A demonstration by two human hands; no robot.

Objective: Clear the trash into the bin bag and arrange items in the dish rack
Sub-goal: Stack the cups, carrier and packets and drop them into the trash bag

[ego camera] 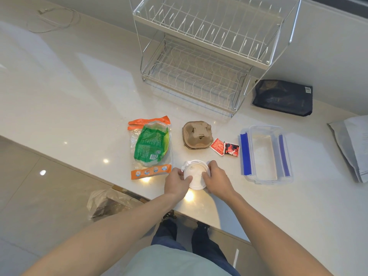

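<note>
— The two-tier wire dish rack point(209, 62) stands empty at the back of the pale counter point(69, 86), both shelves bare. Why so far from everything else?

— It looks parked against the wall to leave working room in front. The things to sort lie in a row nearer the edge: a clear storage box with blue clips point(265, 154) on the right, open side up, likely bound for the rack; a crumpled green and orange wrapper point(150, 147) on the left; a squashed cardboard cup carrier point(197, 135) between them, with two red sauce sachets point(225, 149) just beside it.

— And the bin bag?

— A clear bag point(105, 204) hangs below the counter edge, to the person's left, handy for sweeping rubbish down into it.

— What are the hands doing?

— The left hand point(177, 183) and the right hand point(216, 181) close around a white plastic lid point(196, 176) from opposite sides, fingers curled onto its rim, thumbs over the top. It rests on the counter, or barely off it; I cannot tell which. Gripping both sides probably steadies a flimsy piece.
</note>
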